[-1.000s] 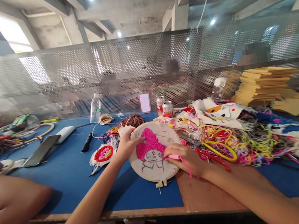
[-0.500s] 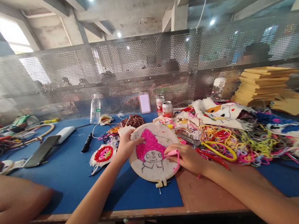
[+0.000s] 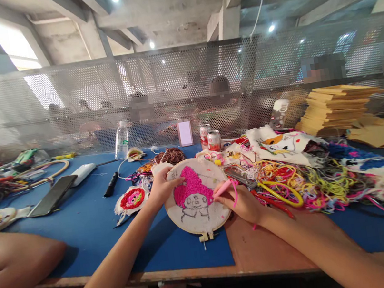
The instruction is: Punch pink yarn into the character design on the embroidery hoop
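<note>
From the head camera, a round hoop [image 3: 197, 196] with cloth pulled tight lies on the blue counter [image 3: 82, 228], close to the front edge, where both arms can reach it. Part of it sits over the bare brown strip of the counter. On the cloth is a drawn little figure with a fluffy pink top.

The left hand [image 3: 160, 187] has its grip closed on the hoop's upper left rim, thumb on the cloth. That looks like it keeps the hoop from sliding about.

The right hand [image 3: 242, 201] has its grip closed on a pink tool [image 3: 223, 188], held like a pencil, tip at the right side of the cloth. Pink yarn [image 3: 236, 195] loops from the tool over the hand, so it can feed freely.

A big messy pile of yarn [image 3: 291, 179] lies just right of the hoop, easy to grab. Two cans [image 3: 210, 139] and a bottle [image 3: 121, 140] stand farther back, out of the way. Another person's arm [image 3: 14, 257] rests at the left.
</note>
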A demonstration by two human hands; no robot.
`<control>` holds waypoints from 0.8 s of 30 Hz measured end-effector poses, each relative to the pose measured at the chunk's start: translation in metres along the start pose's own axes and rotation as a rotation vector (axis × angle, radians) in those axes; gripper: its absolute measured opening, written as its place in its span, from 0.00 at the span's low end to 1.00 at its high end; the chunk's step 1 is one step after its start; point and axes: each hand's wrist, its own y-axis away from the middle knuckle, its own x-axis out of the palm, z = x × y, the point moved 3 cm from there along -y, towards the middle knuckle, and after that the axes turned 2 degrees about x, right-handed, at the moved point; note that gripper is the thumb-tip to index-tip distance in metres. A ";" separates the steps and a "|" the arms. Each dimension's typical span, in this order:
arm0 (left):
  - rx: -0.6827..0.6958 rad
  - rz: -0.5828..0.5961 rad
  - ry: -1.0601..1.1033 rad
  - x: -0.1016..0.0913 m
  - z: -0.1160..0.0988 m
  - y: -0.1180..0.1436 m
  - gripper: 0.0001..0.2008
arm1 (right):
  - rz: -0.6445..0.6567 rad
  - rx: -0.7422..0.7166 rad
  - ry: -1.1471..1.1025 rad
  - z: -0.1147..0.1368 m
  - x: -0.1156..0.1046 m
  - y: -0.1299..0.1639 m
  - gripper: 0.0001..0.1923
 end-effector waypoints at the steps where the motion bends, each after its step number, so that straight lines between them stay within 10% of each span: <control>1: 0.002 0.000 -0.003 0.000 0.000 0.000 0.20 | -0.005 0.000 0.006 0.000 0.000 0.000 0.06; 24: 0.026 0.002 -0.034 -0.001 0.001 -0.002 0.20 | -0.044 0.010 -0.111 -0.001 -0.001 0.002 0.06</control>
